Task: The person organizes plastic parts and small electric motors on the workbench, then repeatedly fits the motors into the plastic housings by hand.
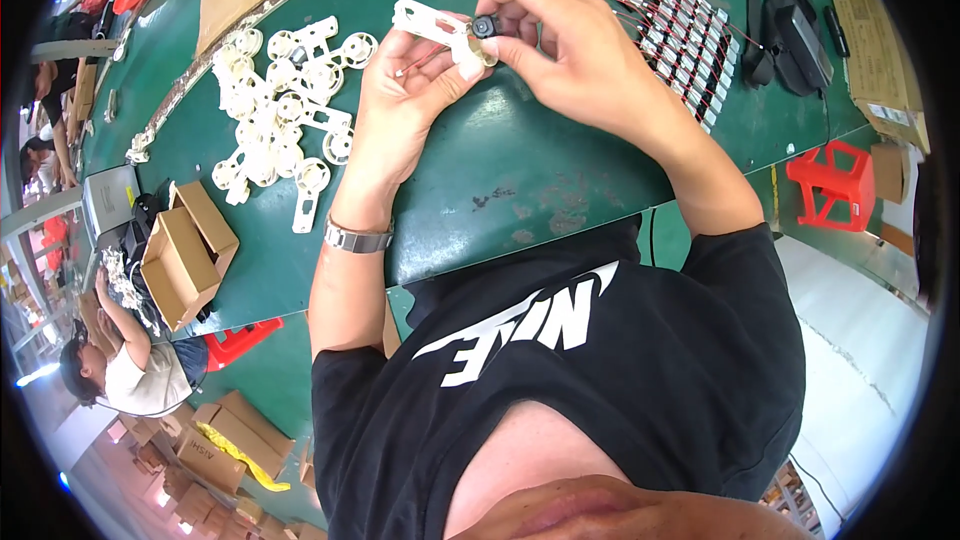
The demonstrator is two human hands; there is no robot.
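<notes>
My left hand is closed around a cream plastic bracket, long at one end and with a ring at the other. A short red wire shows across the palm. My right hand pinches a small black round part between thumb and fingers, right against the bracket's ring end. Whether the black part sits in the ring cannot be told. To the left of my left hand lies a heap of similar cream brackets, loose on the green table.
Rows of small silvery modules with red wires lie beyond my right hand. A black bag rests at the table's right, near a cardboard box. Red stools stand by the edge. An open carton is at left, near a seated co-worker.
</notes>
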